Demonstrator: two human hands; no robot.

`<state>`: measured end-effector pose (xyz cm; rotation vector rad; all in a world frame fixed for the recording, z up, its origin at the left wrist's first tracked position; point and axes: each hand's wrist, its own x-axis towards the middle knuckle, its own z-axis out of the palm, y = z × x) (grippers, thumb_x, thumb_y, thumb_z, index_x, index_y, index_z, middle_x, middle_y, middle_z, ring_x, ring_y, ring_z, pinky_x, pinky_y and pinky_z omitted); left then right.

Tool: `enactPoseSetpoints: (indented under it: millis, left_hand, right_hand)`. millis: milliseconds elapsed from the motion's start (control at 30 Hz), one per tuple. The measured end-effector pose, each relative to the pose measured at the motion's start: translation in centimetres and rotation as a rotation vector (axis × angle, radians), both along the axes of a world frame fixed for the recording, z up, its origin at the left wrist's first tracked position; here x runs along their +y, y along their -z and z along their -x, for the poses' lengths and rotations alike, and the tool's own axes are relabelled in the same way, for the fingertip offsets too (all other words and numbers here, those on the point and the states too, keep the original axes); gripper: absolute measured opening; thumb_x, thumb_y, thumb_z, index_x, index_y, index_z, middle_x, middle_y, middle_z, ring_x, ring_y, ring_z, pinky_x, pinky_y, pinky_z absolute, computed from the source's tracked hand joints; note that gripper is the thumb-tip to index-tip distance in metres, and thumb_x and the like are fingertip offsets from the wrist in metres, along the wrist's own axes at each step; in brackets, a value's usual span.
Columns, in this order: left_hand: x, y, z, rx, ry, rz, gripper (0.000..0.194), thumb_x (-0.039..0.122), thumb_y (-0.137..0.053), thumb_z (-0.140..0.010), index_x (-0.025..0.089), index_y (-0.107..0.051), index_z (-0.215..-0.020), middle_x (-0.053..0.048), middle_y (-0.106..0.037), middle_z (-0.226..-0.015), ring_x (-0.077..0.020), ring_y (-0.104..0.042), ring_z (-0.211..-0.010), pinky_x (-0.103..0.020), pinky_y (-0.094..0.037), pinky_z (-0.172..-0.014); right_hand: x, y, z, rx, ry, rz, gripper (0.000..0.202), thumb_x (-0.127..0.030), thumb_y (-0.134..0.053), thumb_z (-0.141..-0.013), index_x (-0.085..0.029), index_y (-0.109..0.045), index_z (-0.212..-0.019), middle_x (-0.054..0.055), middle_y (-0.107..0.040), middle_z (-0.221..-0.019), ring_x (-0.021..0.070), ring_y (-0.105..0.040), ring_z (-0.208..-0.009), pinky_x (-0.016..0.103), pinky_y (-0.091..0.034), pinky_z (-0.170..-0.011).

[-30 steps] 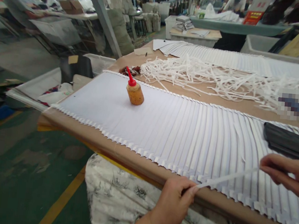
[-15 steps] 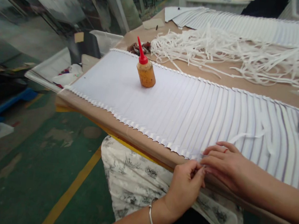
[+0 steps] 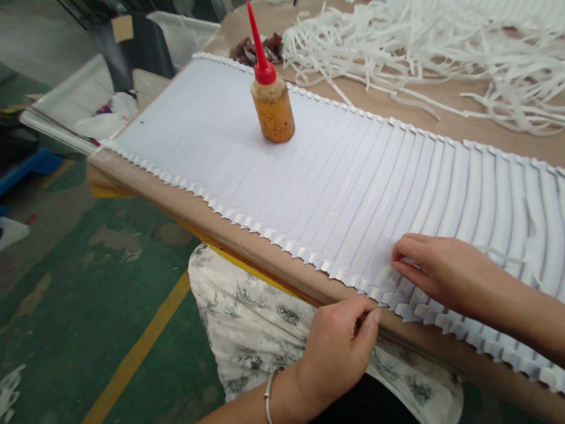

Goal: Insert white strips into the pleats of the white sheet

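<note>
A long row of overlapping white paper sheets [image 3: 316, 169] is fanned across the table, with small folded tabs along both edges. My left hand [image 3: 340, 339] is closed at the near table edge, thumb against curled fingers, beside the folded tabs. Whatever those fingers grip is hidden. Over the sheets, a little inward of the tabs, my right hand [image 3: 431, 264] has its fingertips drawn together in a pinch; anything between them is too small to make out. An orange glue bottle [image 3: 274, 112] with a red nozzle stands on the sheets farther left.
Loose white strips [image 3: 424, 59] lie heaped along the back of the brown-covered table [image 3: 179, 206]. More fanned sheets [image 3: 478, 8] are behind them. A patterned cloth [image 3: 248, 314] covers my lap. Plastic bins [image 3: 69, 98] stand left of the table.
My right hand has lifted away from my left hand, inward over the sheets, uncovering folded tabs at the near edge. My left hand has shifted slightly left. The view has tilted down.
</note>
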<state>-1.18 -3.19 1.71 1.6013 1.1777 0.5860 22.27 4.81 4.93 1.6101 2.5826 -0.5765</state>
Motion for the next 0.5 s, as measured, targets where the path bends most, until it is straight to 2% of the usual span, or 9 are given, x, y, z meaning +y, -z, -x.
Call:
enactPoseSetpoints:
  millis: [133,200,367,500]
  left_hand:
    - [0.1,0.4,0.4,0.066,0.076,-0.282,0.023,0.02,-0.049,-0.109,0.018,-0.072,-0.109,-0.006,-0.078,-0.097,-0.0185,-0.075,-0.088,-0.029,-0.058,-0.084]
    - [0.3,0.7,0.4,0.14,0.112,-0.408,0.026,0.018,-0.048,-0.11,0.017,-0.07,-0.122,-0.007,-0.079,-0.101,-0.0199,-0.076,-0.09,-0.032,-0.061,-0.086]
    - [1.2,0.7,0.3,0.391,0.197,-0.647,0.035,0.012,-0.047,-0.107,0.017,-0.066,-0.136,-0.003,-0.073,-0.087,-0.0204,-0.068,-0.071,-0.033,-0.058,-0.064]
    - [1.6,0.8,0.1,0.508,0.244,-0.703,0.039,0.011,-0.054,-0.103,0.017,-0.064,-0.141,-0.002,-0.069,-0.086,-0.0194,-0.067,-0.07,-0.032,-0.054,-0.059]
  right_hand:
    - [0.8,-0.1,0.1,-0.055,-0.018,-0.017,0.018,-0.029,-0.056,-0.098,-0.022,-0.063,-0.083,0.004,-0.073,-0.083,0.0169,-0.064,-0.065,0.031,-0.031,-0.059]
    - [1.0,-0.1,0.1,-0.071,-0.028,-0.015,0.018,-0.029,-0.056,-0.098,-0.022,-0.064,-0.084,0.004,-0.073,-0.084,0.0164,-0.063,-0.064,0.031,-0.03,-0.059]
    - [1.4,-0.2,0.2,-0.078,-0.026,-0.024,0.019,-0.03,-0.056,-0.098,-0.022,-0.063,-0.082,0.004,-0.073,-0.082,0.0163,-0.061,-0.062,0.032,-0.029,-0.057]
    - [1.7,-0.2,0.1,-0.063,-0.03,-0.031,0.02,-0.03,-0.056,-0.098,-0.022,-0.064,-0.082,0.004,-0.073,-0.081,0.0156,-0.06,-0.061,0.031,-0.029,-0.057]
